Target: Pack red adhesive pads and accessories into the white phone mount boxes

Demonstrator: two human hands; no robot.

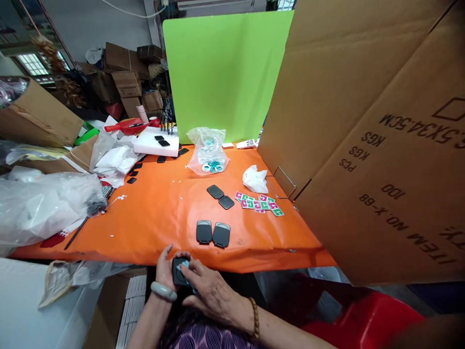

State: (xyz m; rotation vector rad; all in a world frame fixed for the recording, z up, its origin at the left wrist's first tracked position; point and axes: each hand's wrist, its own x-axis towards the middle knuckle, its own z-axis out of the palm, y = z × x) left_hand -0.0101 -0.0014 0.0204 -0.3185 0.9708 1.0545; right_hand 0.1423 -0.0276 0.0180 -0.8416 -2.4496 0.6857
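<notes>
In front of my lap, my left hand point(167, 271) holds a flat black case with rounded corners point(178, 275). My right hand point(210, 287) lies over the case, its fingertips pressing a small light-blue piece point(185, 264) against the surface. That piece is mostly covered by my fingers, so I cannot tell exactly what it is. Just beyond my hands, two black cases point(204, 232) lie side by side near the table's front edge. A second pair of black cases point(215, 192) lies farther back, one touching the other at a corner.
Pink and green cards point(259, 203) are spread on the orange table point(145, 232), near a crumpled white bag point(255, 179). A clear bag with teal and white rings point(207, 152) stands behind. A big carton point(348, 145) walls the right side; plastic bags point(47, 203) crowd the left.
</notes>
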